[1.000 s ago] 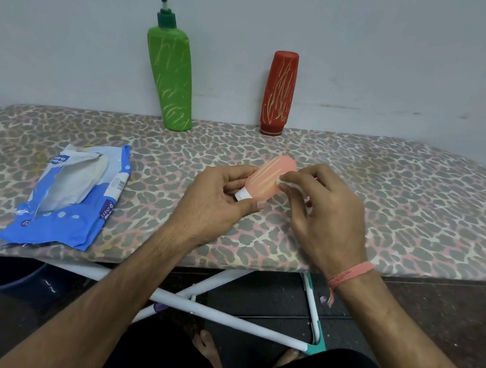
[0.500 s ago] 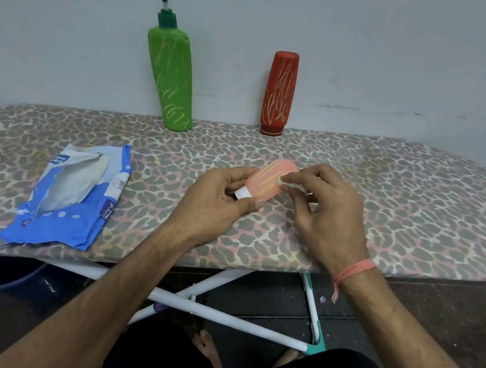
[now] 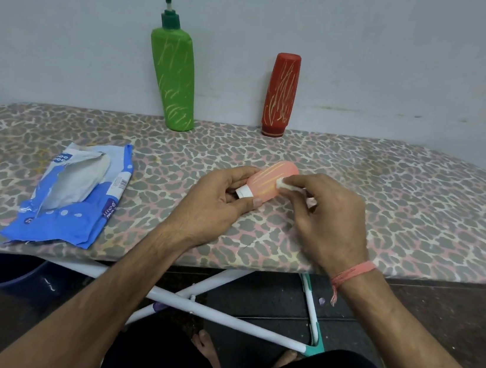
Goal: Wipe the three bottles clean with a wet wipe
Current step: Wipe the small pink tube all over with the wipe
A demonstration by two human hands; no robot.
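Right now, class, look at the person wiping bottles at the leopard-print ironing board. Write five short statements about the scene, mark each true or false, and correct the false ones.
1. The left hand holds the small peach bottle with a white cap. True.
2. The right hand pinches a white wet wipe against the peach bottle. True.
3. The tall green pump bottle lies on its side. False: it stands upright at the board's far edge.
4. The dark red bottle stands left of the green one. False: it stands to its right.
5. The blue wet-wipe packet lies on the leopard-print board, left of the hands. True.
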